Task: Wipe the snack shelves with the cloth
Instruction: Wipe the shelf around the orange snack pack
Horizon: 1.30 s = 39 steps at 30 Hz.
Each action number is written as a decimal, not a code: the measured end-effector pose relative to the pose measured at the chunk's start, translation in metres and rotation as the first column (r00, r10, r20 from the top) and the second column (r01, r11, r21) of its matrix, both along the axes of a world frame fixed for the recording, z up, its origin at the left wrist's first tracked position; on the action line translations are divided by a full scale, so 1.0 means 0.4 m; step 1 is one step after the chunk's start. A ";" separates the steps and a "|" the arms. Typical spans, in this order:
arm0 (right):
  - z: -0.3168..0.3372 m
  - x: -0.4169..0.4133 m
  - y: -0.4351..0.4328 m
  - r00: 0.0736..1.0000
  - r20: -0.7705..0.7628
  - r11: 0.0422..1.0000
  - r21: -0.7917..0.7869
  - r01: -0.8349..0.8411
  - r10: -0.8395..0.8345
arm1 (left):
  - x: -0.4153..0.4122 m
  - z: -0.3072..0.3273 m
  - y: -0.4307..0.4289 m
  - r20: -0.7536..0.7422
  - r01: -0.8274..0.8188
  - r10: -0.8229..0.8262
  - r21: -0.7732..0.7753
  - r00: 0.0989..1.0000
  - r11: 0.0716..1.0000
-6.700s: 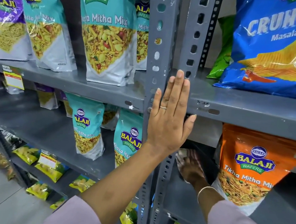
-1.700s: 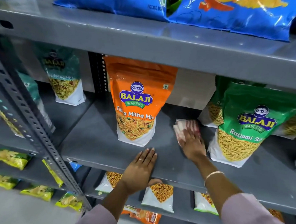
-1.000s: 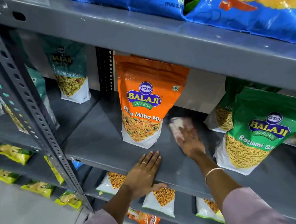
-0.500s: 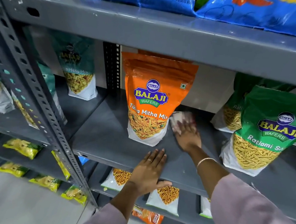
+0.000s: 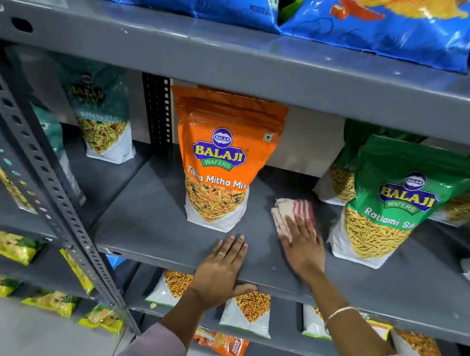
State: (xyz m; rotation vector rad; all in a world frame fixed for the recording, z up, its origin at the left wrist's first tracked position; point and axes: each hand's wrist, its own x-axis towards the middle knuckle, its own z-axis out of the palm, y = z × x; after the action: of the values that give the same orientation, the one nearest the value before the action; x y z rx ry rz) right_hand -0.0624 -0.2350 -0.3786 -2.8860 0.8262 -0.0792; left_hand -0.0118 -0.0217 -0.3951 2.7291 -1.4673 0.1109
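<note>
The right hand (image 5: 302, 250) lies flat, fingers spread, pressing down on the near part of a folded cloth (image 5: 292, 212) with red and white stripes; it holds nothing in a closed fist, only pins the cloth to the grey shelf (image 5: 152, 227). The cloth sits between the orange Tikha Mitha Mix pouch (image 5: 219, 160) on its left and the green Ratlami pouch (image 5: 388, 199) on its right, touching neither as far as the view shows. The left hand (image 5: 220, 271) rests open, palm down, on the shelf's front edge just before the orange pouch, its thumb hooked over the lip, a ring on one finger. A bangle circles the right wrist. Above, blue chip bags (image 5: 378, 23) lie on the upper shelf. A teal pouch (image 5: 101, 118) stands further left, dim and slightly blurred. Smaller packets (image 5: 246, 312) sit on the shelf below.
</note>
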 end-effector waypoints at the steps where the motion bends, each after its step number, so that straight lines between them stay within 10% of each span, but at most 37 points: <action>1: -0.011 -0.001 0.028 1.000 0.012 1.000 -0.007 0.004 -0.003 | 0.007 -0.007 0.012 -0.004 -0.010 0.010 -0.002 1.000 1.000; 6: -0.054 -0.050 0.082 0.967 -0.056 0.968 0.000 -0.251 0.250 | 0.035 -0.006 0.058 -0.079 -0.060 0.064 0.055 0.995 0.997; 22: -0.028 -0.171 0.106 0.999 -0.020 0.999 -0.006 0.046 -0.046 | 0.046 -0.057 0.053 -0.038 -0.080 0.081 0.028 0.996 0.996; 39: -0.027 -0.171 0.153 0.997 0.040 0.995 0.065 -0.070 0.067 | 0.046 -0.062 0.052 -0.032 -0.079 0.079 -0.015 0.996 0.997</action>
State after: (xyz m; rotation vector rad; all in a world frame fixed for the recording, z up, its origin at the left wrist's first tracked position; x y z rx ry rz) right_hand -0.1307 -0.1738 -0.3894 -2.8382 0.7088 -0.0969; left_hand 0.0064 -0.0007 -0.4198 2.7635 -1.3456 0.0820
